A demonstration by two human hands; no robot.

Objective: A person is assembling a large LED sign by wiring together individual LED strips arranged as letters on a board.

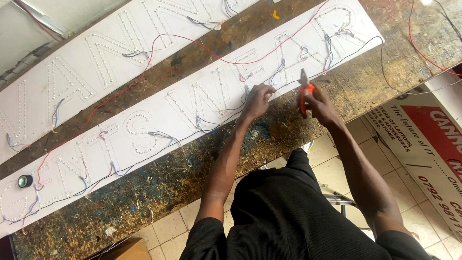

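Head view: looks down on a worn, paint-flecked wooden table (159,192) with two long white sign boards lying slantwise across it.
Near board: the near white board (159,115) carries letter outlines made of rows of small bulbs, strung together with thin wires.
Far board: the far white board (91,62) lies beyond it, parallel, with a strip of bare table between the two; it has the same dotted letters.
Left hand: the left hand (256,100) rests on the near board's lower edge, fingers (267,89) pinched together on a thin black wire (211,126) beside one of the letters.
Right hand: the right hand (318,105) is just beside the left, above the table's near edge, fingers clamped around the handles of the pliers (303,89).
Pliers: red-handled, held upright, the dark tip pointing up towards the board's edge; I cannot tell whether the tip touches a wire.
Red wire: a long red wire (144,72) loops over both boards and the bare strip between them.
Tape roll: a small dark tape roll (25,181) sits on the near board at its far left end.
Poster: a printed red-and-white poster (423,144) lies to the right, lower than the table.
Floor: pale floor tiles (332,168) show under the person's arms.
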